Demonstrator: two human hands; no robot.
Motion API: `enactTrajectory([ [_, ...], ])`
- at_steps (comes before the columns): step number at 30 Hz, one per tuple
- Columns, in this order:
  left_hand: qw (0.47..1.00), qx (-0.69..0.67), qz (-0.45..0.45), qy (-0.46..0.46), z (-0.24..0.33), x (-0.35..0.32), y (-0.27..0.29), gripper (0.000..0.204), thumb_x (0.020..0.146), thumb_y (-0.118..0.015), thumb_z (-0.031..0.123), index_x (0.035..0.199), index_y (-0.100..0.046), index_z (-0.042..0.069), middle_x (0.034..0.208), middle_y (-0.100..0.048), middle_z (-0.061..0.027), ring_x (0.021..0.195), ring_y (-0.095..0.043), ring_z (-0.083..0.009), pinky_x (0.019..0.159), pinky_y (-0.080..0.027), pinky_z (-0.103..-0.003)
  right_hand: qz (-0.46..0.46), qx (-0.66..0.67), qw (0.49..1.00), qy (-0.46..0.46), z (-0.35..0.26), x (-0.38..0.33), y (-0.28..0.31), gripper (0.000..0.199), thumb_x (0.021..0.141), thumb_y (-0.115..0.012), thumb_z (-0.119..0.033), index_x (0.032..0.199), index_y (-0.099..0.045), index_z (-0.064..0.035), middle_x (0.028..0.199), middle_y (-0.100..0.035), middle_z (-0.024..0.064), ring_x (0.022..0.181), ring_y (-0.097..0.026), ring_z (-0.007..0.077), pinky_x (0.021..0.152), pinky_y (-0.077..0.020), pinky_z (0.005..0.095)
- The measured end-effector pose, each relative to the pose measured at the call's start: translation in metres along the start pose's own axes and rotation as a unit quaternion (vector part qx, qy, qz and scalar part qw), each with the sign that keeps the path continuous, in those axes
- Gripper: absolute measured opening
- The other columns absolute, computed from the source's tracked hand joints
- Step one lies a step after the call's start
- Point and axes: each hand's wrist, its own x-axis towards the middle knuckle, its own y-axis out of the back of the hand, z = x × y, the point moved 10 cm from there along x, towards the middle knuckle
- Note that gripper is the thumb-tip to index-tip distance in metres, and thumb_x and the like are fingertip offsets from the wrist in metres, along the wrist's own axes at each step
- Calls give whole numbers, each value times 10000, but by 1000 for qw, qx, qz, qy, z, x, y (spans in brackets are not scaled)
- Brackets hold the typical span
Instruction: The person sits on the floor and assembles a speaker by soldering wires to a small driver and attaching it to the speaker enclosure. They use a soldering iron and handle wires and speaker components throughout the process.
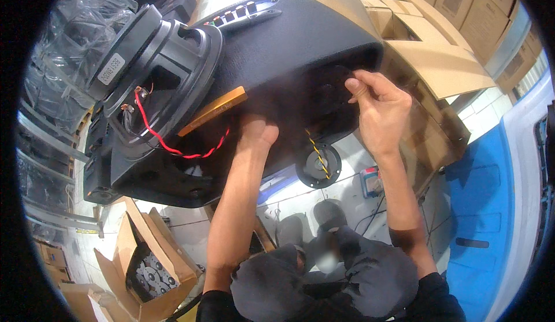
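A black speaker cabinet (300, 33) lies across the view, with a knobbed control panel (245, 13) on its top. My left hand (258, 130) reaches into the cabinet's dark opening, its fingers hidden inside. At the cabinet's right end, my right hand (378, 99) is closed in a pinch against the dark front; what is between the fingers blends into the black. A large woofer (173, 62) rests tilted on the left part, with red and black wires (191, 155) running from it. Beside it lies a gold-coloured bar (214, 111). A small round speaker (318, 169) sits below on a yellow-and-black wire (315, 148).
An open carton (139, 264) holding round metal-and-black parts stands at lower left. Another open carton (439, 62) is at the right, near a blue panel (480, 206). A small red-and-blue tool (370, 182) is on the tiled floor. Plastic-wrapped goods (75, 44) stand at left.
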Motion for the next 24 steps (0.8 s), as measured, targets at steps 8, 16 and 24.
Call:
enactTrajectory([
  [8,998,-8,62,7,1,-13,8,197,1019,-594,214,1193,-638,134,1163,-655,-32,1111,-609,-199,1041,-493,-381,67,-7,993,95,0,-12,7,111,842,-789,0,931,-748,53,751,-685,86,655,-593,126,595,-456,257],
  [16,995,56,82,-12,6,-32,6,227,1028,-570,212,1245,-603,152,1217,-631,-10,1128,-585,-174,1021,-478,-346,40,1,999,9,8,-5,9,130,850,-795,-21,932,-743,65,763,-677,60,670,-557,96,610,-446,256],
  [24,998,42,-30,34,-1,-21,-2,197,1025,-594,226,1204,-621,149,1227,-639,3,1160,-573,-163,1045,-456,-329,18,-17,999,-34,5,-2,5,139,870,-782,-44,944,-748,68,744,-668,51,661,-538,85,597,-430,254],
])
